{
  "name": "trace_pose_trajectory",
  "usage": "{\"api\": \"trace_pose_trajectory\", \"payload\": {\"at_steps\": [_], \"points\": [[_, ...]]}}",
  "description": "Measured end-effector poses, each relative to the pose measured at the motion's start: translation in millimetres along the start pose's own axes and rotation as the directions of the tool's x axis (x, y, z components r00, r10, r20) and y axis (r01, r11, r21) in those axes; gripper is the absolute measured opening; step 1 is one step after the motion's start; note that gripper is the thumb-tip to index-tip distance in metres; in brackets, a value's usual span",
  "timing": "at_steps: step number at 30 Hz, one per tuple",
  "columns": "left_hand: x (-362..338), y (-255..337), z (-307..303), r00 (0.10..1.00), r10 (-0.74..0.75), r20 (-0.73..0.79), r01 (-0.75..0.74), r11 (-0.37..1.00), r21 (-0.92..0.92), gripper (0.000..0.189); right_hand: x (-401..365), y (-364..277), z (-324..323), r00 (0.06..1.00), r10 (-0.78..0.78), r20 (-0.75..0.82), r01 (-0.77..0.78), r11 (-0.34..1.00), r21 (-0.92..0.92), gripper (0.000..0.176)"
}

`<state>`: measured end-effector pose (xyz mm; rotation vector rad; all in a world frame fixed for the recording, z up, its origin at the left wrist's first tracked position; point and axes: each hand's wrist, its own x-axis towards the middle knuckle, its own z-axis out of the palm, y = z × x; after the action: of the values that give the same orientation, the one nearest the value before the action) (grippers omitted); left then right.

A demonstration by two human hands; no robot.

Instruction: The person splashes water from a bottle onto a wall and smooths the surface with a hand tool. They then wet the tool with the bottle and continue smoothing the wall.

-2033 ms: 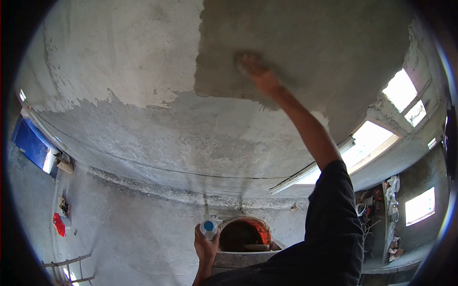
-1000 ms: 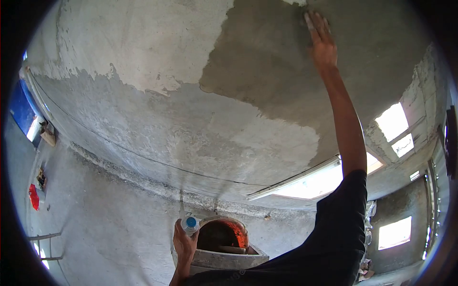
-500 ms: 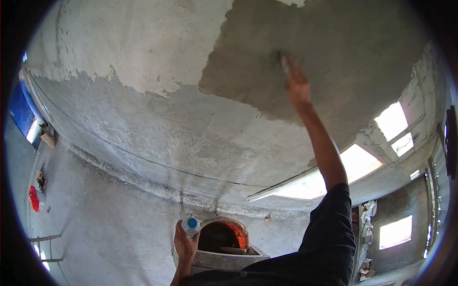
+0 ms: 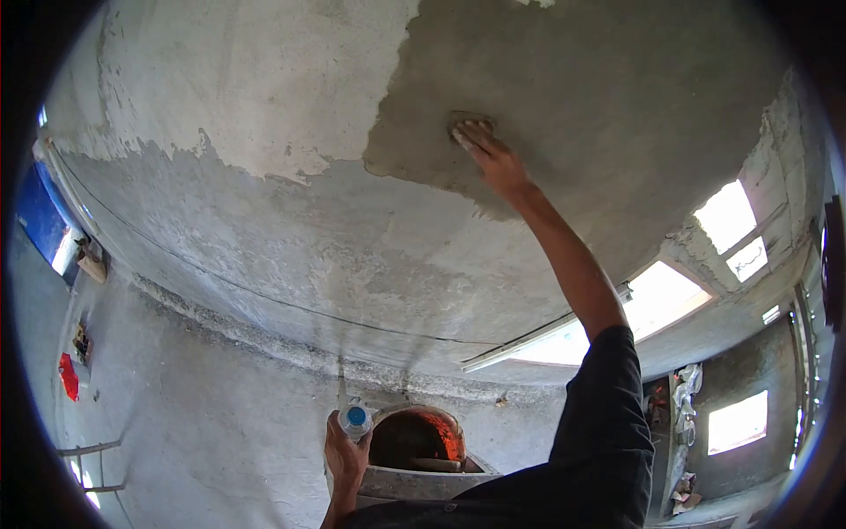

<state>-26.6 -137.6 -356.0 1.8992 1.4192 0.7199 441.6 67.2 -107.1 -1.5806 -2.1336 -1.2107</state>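
My right hand (image 4: 490,157) reaches up to a dark, damp-looking patch (image 4: 599,97) on the grey wall surface. Its fingers press on a flat, dark pad (image 4: 471,116) lying against that patch; the pad's underside is hidden. Down at the lower middle, my left hand (image 4: 346,457) is wrapped round a clear plastic bottle (image 4: 356,430) with a blue cap, held upright. Paler, dry wall (image 4: 238,79) borders the dark patch on the left, with a ragged edge between them.
Below is an arched opening (image 4: 410,438) with an orange-red inner side, next to my left hand. A thin cable (image 4: 291,304) crosses the wall. Bright openings (image 4: 738,421) are at the right, a red object (image 4: 68,376) at the far left.
My right hand has moved left and slightly down across the dark patch, and the pad under its fingers now shows more clearly. My left hand still holds the bottle in nearly the same place.
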Motion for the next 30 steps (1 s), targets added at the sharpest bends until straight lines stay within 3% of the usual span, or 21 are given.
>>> {"api": "trace_pose_trajectory", "payload": {"at_steps": [1, 3, 5, 7, 10, 12, 16, 19, 21, 23, 27, 29, 30], "points": [[0, 0, 0, 1.000, -0.004, 0.004, 0.004, 1.000, 0.011, 0.067, 0, -7, -6, 0.999, 0.053, 0.010, -0.053, 0.991, 0.120, 0.093], [0, 0, 0, 1.000, -0.001, 0.003, 0.001, 1.000, 0.009, 0.067, 13, 3, -40, 0.974, 0.214, -0.070, -0.207, 0.973, 0.097, 0.087], [0, 0, -1, 1.000, -0.002, 0.004, 0.002, 1.000, 0.012, 0.066, 36, 33, -73, 0.886, 0.361, -0.290, -0.348, 0.932, 0.097, 0.089], [0, 1, -1, 1.000, -0.007, 0.002, 0.007, 1.000, -0.007, 0.066, 52, 71, -94, 0.818, 0.281, -0.502, -0.303, 0.952, 0.041, 0.093], [0, 6, -3, 1.000, -0.018, 0.000, 0.018, 1.000, -0.003, 0.065, 51, 75, -75, 0.860, 0.332, -0.387, -0.372, 0.928, -0.031, 0.094], [2, 3, -2, 1.000, -0.026, 0.001, 0.026, 0.999, -0.022, 0.062, 29, 56, -34, 0.922, 0.251, -0.294, -0.280, 0.958, -0.061, 0.089], [0, 9, -5, 1.000, 0.010, 0.002, -0.010, 1.000, -0.029, 0.062, -31, -4, 28, 0.992, 0.108, 0.071, -0.113, 0.992, 0.061, 0.080], [-1, 2, 1, 1.000, 0.015, -0.022, -0.016, 1.000, -0.025, 0.061, -33, -25, 11, 0.977, 0.204, 0.064, -0.211, 0.969, 0.131, 0.082], [0, 3, -1, 1.000, 0.018, -0.024, -0.019, 1.000, -0.016, 0.061, -9, -16, -19, 0.921, 0.367, -0.132, -0.332, 0.915, 0.231, 0.084], [-1, 5, -2, 1.000, 0.018, -0.017, -0.018, 1.000, 0.000, 0.062, 22, 8, -53, 0.832, 0.420, -0.363, -0.354, 0.905, 0.236, 0.086], [-1, 3, -1, 1.000, -0.018, 0.021, 0.018, 1.000, -0.021, 0.063, 42, 30, -54, 0.801, 0.397, -0.448, -0.393, 0.913, 0.107, 0.086], [0, 2, -1, 1.000, -0.023, 0.012, 0.023, 0.999, -0.026, 0.063, 31, 23, -23, 0.892, 0.265, -0.366, -0.313, 0.946, -0.077, 0.086], [1, 3, -1, 1.000, -0.004, 0.001, 0.004, 1.000, -0.031, 0.063, 24, 12, -10, 0.899, 0.286, -0.333, -0.317, 0.947, -0.044, 0.084]]}}
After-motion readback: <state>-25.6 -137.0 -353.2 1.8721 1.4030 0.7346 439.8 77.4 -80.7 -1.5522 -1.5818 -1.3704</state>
